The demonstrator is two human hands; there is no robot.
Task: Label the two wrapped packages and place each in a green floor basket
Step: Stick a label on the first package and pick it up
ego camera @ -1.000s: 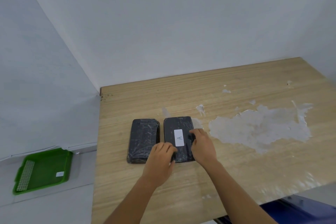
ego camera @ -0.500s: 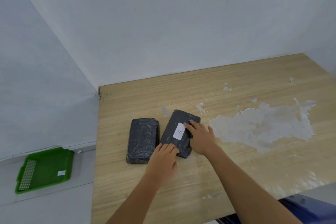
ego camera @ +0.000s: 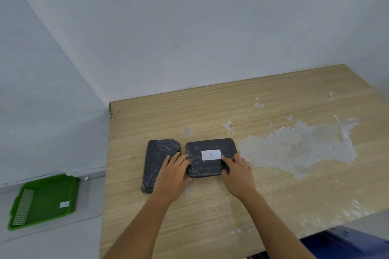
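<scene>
Both hands clasp the labelled package (ego camera: 211, 157) by its short ends: the left hand (ego camera: 172, 176) curls its fingers over the left end, its palm partly lying across the bare package, and the right hand (ego camera: 236, 172) wraps the right end with fingertips on top just beside the white label (ego camera: 211, 155), marked A. Neither hand has lifted it; the package lies flat on the wooden table (ego camera: 210, 206) with its long axis running left to right. Just to its left, almost touching, the second package (ego camera: 156, 160) lies unlabelled with its long axis running near to far. The relation that matters next, I judge, is the basket: the only green basket (ego camera: 45, 200) in view sits on the floor well off to the left, below the table's left edge, so the left hand is the nearer one for the carry. Beyond the packages the table runs to the wall, its surface peeled in a pale patch (ego camera: 299, 147) at the right.
</scene>
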